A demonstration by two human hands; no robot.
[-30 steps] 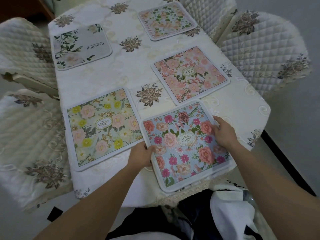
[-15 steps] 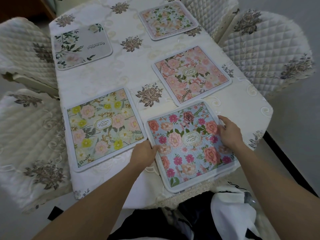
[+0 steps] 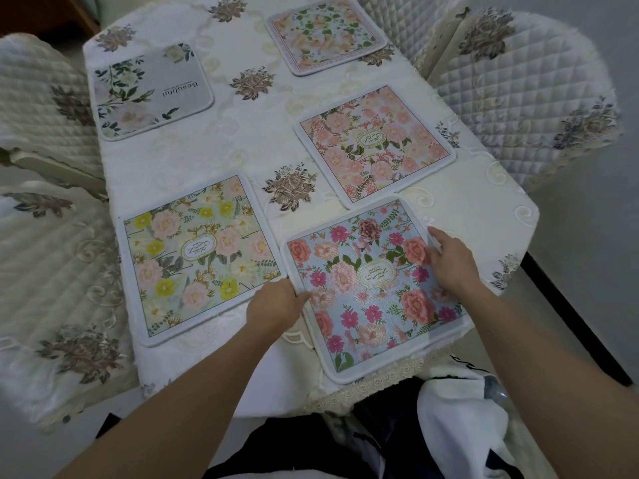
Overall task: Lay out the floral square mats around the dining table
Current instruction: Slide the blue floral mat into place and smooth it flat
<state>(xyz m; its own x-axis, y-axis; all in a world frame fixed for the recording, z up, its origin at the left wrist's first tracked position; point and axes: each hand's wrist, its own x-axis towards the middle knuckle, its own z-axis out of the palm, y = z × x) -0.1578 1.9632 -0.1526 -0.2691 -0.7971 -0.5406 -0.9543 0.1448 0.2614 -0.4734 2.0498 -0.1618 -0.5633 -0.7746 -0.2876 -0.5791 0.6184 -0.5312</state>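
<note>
- My left hand (image 3: 276, 302) grips the left edge of the blue mat (image 3: 373, 288), fingers curled onto its white border; my thumb is hidden, so I cannot tell how far it wraps under
- My right hand (image 3: 449, 261) lies on the mat's right side, palm down, fingers spread flat over the print and reaching toward the far right corner; it presses rather than grips
- The blue mat sits at the near right of the table (image 3: 214, 160), turned a little off square; its near corner reaches the lace hem of the tablecloth
- The yellow-flowered mat (image 3: 197, 257) lies just beside it on the near left; their borders are almost touching by my left hand
- The pink mat (image 3: 375, 143) lies beyond the blue one, its near corner close to the blue mat's far edge
- 2 more mats lie at the far end: the grey leafy mat (image 3: 152, 91) on the left; the pale peach mat (image 3: 326, 32) on the right
- Quilted chairs (image 3: 525, 88) stand on both sides of the table
</note>
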